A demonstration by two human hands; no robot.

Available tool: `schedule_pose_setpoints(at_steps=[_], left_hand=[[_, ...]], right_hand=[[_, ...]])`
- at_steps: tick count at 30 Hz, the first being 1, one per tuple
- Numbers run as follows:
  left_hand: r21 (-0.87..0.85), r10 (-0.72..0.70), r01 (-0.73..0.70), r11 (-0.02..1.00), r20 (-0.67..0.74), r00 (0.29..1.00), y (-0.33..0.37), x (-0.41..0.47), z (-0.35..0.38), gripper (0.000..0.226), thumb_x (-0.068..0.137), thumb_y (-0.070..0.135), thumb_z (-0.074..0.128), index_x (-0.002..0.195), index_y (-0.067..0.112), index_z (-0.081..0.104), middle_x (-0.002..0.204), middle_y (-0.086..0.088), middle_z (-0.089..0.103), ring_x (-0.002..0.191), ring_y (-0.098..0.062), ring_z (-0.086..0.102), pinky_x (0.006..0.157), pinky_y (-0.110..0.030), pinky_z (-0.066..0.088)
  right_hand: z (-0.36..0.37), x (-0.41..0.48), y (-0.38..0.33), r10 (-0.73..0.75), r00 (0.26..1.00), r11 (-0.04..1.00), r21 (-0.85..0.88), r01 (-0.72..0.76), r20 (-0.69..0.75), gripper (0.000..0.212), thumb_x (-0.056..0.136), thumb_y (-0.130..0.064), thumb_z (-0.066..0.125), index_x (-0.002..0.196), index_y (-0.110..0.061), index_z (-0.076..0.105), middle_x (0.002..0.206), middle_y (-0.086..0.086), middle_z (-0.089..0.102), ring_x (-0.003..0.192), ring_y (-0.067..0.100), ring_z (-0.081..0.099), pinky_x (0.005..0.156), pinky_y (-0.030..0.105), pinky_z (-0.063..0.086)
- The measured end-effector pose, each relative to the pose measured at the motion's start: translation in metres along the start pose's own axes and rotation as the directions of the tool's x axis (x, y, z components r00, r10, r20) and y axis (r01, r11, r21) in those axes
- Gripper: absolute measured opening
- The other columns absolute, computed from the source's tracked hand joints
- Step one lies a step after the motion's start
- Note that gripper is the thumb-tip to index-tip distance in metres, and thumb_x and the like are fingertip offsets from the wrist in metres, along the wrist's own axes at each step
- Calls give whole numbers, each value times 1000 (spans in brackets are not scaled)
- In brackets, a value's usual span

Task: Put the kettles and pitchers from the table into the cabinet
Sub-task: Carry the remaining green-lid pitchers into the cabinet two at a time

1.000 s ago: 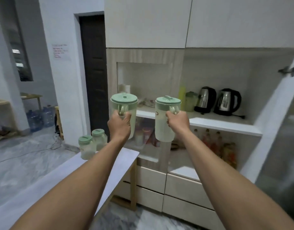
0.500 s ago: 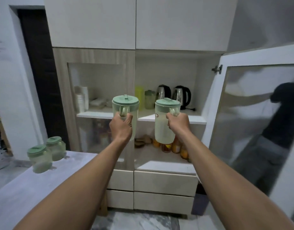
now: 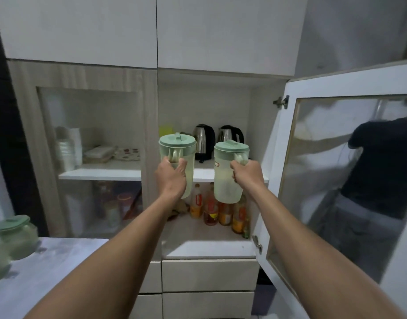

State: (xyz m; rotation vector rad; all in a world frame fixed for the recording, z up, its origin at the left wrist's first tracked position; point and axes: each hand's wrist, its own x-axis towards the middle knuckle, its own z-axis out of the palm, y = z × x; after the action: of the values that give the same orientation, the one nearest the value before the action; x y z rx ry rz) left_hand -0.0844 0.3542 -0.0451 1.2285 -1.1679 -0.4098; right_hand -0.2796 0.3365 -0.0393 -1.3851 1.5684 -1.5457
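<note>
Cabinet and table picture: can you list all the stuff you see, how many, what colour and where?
held pitchers: 2, pale green with green lids; left one and right one, both in front of the open cabinet
kettles: 2, steel and black; and, upper shelf, at the back
bottles: several, orange and red labels, lower shelf
jars on table: 2, pale green with green lids, far left
table: 1, whitish, lower left
glass door: 1, white frame, swung open at right
cups: a stack, whitish, behind the closed left glass door
left hand: gripping the left pitcher's handle
right hand: gripping the right pitcher's handle
</note>
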Motion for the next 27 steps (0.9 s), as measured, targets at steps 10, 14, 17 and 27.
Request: schedule_pose_setpoints(at_steps=[10,14,17,27], left_hand=[[-19,-6,7,1000,43,999,-33,89,53,20,99,25,55,96,7,62,83,-2,62,70,-13,56,54,-24,35],[-30,-15,17,999,51,999,-53,120,74,17,98,26,56,97,10,62,88,-4,65,78,-19,60,59,-28,43],[-40,-23,25,999,50,998,-68,147,97,14,97,27,57,95,13,61,88,-3,66,80,-21,63,68,-36,52],[39,-84,86,996,-53,995,-115,212,175,16,96,24,56,91,10,59,78,1,59,66,-12,54,53,-25,36]], right_hand=[[41,93,9,-7,1000,1000,-3,7,-18,17,89,-21,61,75,-11,63,65,6,61,61,19,57,63,35,46],[54,129,21,8,1000,1000,14,-8,-14,18,90,-19,61,73,-12,60,63,4,59,57,16,55,61,33,44],[67,163,34,16,1000,1000,26,-16,-2,18,88,-18,60,71,-14,58,61,3,56,57,17,53,59,33,43],[116,283,80,16,993,999,49,-22,118,14,89,-18,61,76,-12,63,63,2,57,58,16,54,55,31,42]])
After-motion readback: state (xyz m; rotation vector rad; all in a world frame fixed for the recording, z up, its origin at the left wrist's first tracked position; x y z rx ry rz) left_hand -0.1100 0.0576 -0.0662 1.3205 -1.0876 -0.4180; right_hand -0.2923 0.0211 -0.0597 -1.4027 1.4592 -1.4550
